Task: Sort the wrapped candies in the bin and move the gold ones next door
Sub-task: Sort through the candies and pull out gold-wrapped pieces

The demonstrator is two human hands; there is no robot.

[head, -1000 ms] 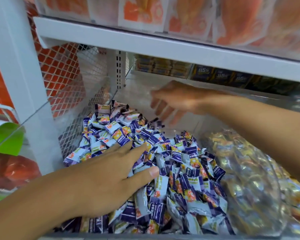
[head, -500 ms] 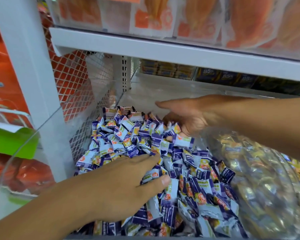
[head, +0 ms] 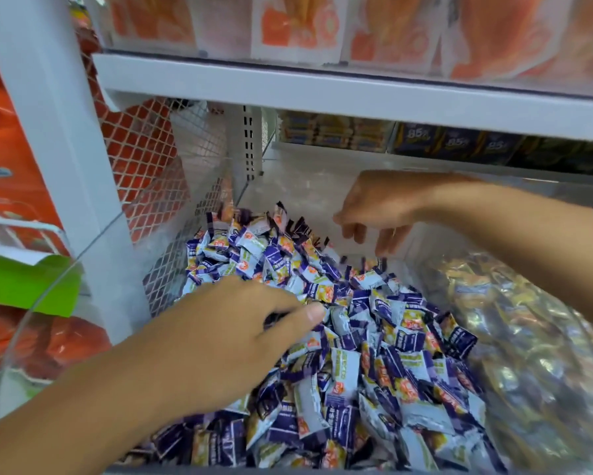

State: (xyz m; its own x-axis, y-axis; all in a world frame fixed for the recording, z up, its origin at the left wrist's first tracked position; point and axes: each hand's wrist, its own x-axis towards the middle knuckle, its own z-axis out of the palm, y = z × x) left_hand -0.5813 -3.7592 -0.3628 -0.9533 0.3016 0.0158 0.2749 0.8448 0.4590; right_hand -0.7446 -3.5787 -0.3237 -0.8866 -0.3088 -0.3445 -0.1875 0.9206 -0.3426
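Observation:
A clear bin [head: 322, 180] on a shop shelf holds a heap of purple-and-white wrapped candies [head: 373, 337]. Behind a clear divider on the right lie gold wrapped candies [head: 528, 330]. My left hand [head: 226, 341] rests palm down on the near left part of the heap, fingers spread and pointing right. My right hand [head: 377, 210] hovers over the far end of the heap with its fingers hanging down; I see nothing held in it.
A white shelf board [head: 322, 87] runs overhead with orange packets above it. A white upright post [head: 58, 138] and wire mesh [head: 171, 186] close the left side. Dark boxed goods [head: 459, 142] stand at the back.
My right hand has risen off the candies at the bin's far end, fingers now hanging down. My left hand stays on the heap. The view has shifted slightly.

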